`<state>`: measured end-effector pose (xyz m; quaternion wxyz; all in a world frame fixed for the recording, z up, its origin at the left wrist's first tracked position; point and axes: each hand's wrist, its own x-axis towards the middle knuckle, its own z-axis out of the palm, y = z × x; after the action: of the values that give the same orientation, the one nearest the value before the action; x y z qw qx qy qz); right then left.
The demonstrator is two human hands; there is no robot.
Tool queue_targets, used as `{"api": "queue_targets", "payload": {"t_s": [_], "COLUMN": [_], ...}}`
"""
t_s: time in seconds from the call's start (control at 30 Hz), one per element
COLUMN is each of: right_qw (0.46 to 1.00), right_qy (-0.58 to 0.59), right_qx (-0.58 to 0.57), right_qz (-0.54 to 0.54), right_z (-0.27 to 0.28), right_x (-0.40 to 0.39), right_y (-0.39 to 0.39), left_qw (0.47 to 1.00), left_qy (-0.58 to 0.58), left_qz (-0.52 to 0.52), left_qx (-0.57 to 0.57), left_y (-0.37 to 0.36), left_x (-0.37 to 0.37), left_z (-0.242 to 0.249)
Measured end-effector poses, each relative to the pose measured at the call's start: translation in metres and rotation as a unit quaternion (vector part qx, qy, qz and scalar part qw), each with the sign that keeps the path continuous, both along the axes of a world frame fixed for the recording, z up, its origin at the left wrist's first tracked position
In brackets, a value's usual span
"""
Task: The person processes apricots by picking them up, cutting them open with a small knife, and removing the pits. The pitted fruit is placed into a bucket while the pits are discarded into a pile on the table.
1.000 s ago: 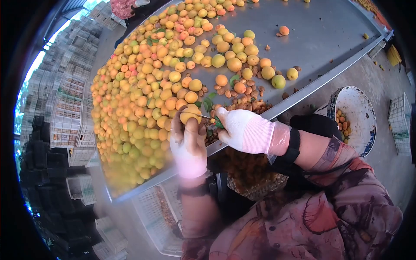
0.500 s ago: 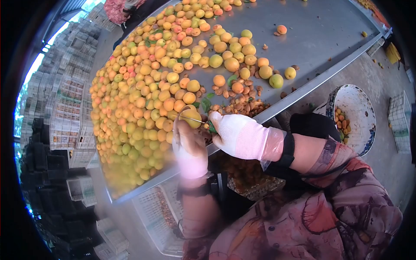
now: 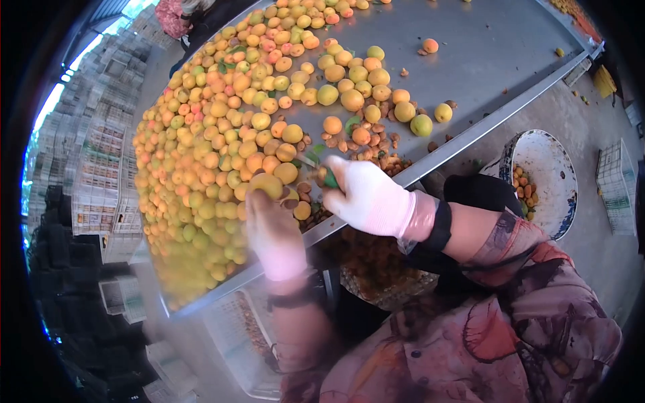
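Note:
My left hand (image 3: 274,232), in a white and pink glove smeared by motion, has its fingers closed around a yellow apricot (image 3: 267,186) above the near edge of the fruit heap. To its right, my right hand (image 3: 368,200), gloved the same way, grips a small knife (image 3: 329,178) by its green handle. The blade is blurred and points up and left, apart from the apricot. Loose apricot stones (image 3: 383,158) lie just beyond my right hand, and whole apricots (image 3: 222,154) are heaped beyond and left of my left hand.
The metal table (image 3: 463,74) has a raised rim (image 3: 470,138) on my side. A white basin (image 3: 568,168) with fruit pieces stands at right, near a crate (image 3: 617,188). Below the table is another crate (image 3: 225,329). Stacked crates (image 3: 101,181) fill the left; another person (image 3: 173,17) is at far left.
My left hand has moved left with the apricot, away from the knife. The blade, which lay across the fruit before, is now apart from it and tilted upward.

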<state>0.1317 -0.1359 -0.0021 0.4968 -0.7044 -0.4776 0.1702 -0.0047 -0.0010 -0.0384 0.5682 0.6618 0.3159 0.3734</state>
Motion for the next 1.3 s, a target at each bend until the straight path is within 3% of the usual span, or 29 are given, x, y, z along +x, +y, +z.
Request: {"api": "queue_targets", "payload": {"t_s": [0.03,0.07,0.13,0.2,0.27,0.3,0.33,0.37,0.4,0.47,0.53,0.6,0.83,0.93,1.0,1.03,1.07,1.1,1.13,1.17,1.27,1.3], "right_qw": [0.994,0.994,0.981,0.984,0.986,0.983,0.983,0.99,0.993,0.994,0.994,0.99,0.987,0.989,0.992,0.989,0.99,0.983,0.974,0.975,0.978,0.983], "right_qy": [0.095,0.095,0.142,0.111,0.097,0.071,0.071,0.015,-0.042,-0.065,-0.086,-0.12,-0.119,-0.118,0.049,0.06,0.057,0.104,0.151,0.166,0.134,0.075], "right_qx": [0.049,0.047,0.123,0.126,0.124,0.157,0.156,0.129,0.101,0.088,0.074,0.074,0.084,0.08,0.106,0.107,0.107,0.113,0.119,0.103,0.099,0.104], "right_qz": [-0.011,-0.015,-0.042,-0.056,-0.064,-0.063,-0.063,-0.054,-0.044,-0.025,-0.005,0.014,0.065,0.032,-0.052,-0.078,-0.075,-0.097,-0.117,-0.11,-0.127,-0.13], "right_z": [-0.007,-0.005,-0.002,-0.005,-0.004,-0.004,-0.007,-0.012,-0.017,-0.015,-0.015,-0.016,-0.019,-0.019,-0.019,-0.021,-0.023,-0.023,-0.018,-0.009,-0.011,-0.012], "right_x": [0.0,-0.001,-0.003,-0.006,-0.011,-0.012,-0.011,-0.009,-0.008,-0.008,-0.009,-0.009,-0.009,-0.013,-0.02,-0.022,-0.025,-0.027,-0.029,-0.03,-0.037,-0.037], "right_y": [0.007,0.01,0.017,0.023,0.025,0.026,0.027,0.027,0.026,0.021,0.019,0.018,0.014,0.019,0.022,0.024,0.026,0.028,0.029,0.025,0.025,0.023], "left_qw": [0.994,0.994,0.995,0.995,0.928,0.928,0.994,0.984,0.984,0.937,0.931,0.937,0.906,0.925,0.958,0.968,0.968,0.995,0.917,0.966,0.969,0.945], "left_qy": [-0.062,-0.061,0.055,0.054,0.108,0.108,0.05,-0.012,-0.012,-0.018,-0.028,-0.033,-0.041,-0.012,0.11,-0.003,-0.007,0.061,0.125,0.08,0.1,0.108], "left_qz": [0.001,-0.003,-0.016,-0.033,-0.003,-0.002,-0.008,-0.013,-0.013,0.035,0.035,-0.027,-0.081,-0.11,-0.05,-0.066,-0.065,-0.04,-0.006,-0.003,0.025,0.04], "left_qx": [-0.087,-0.09,0.077,0.074,0.357,0.357,0.094,-0.176,-0.178,-0.348,-0.362,-0.348,-0.413,-0.365,-0.26,-0.243,-0.243,0.072,0.379,0.246,0.227,0.305], "left_y": [-0.031,-0.036,-0.042,-0.037,-0.037,-0.041,-0.048,-0.053,-0.055,-0.059,-0.058,-0.06,-0.058,-0.051,-0.047,-0.051,-0.046,-0.035,-0.031,-0.035,-0.044,-0.047], "left_x": [0.014,0.017,0.02,0.018,0.02,0.02,0.024,0.027,0.027,0.027,0.021,0.012,-0.002,0.005,0.017,0.018,0.017,0.019,0.022,0.025,0.023,0.022], "left_z": [0.032,0.03,0.026,0.008,0.001,0.001,0.009,0.018,0.025,0.033,0.028,0.027,0.028,0.029,0.029,0.027,0.015,-0.005,-0.006,-0.008,0.0,0.0]}}
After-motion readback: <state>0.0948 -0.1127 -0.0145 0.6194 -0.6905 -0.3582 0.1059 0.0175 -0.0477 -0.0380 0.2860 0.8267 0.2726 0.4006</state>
